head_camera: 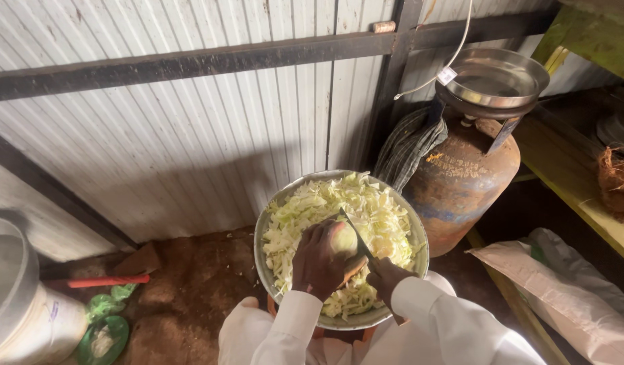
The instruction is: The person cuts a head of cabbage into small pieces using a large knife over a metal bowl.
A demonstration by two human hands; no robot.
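A bowl point(268, 230) of shredded cabbage point(366, 203) sits on the person's lap, both hands over it: the left hand point(316, 260) grips a cabbage piece point(343, 238), the right hand point(386, 276) a knife point(356, 236) beside it. Behind, right, stands a gas cylinder point(460, 182) with a metal plate point(497, 78) on top. A bucket point(21, 304) stands far left on the floor.

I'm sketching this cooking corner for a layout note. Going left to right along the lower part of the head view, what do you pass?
White bucket → green lid → metal bowl of shredded cabbage → left hand on the cabbage piece → knife → right hand → rusty gas cylinder → white sack.
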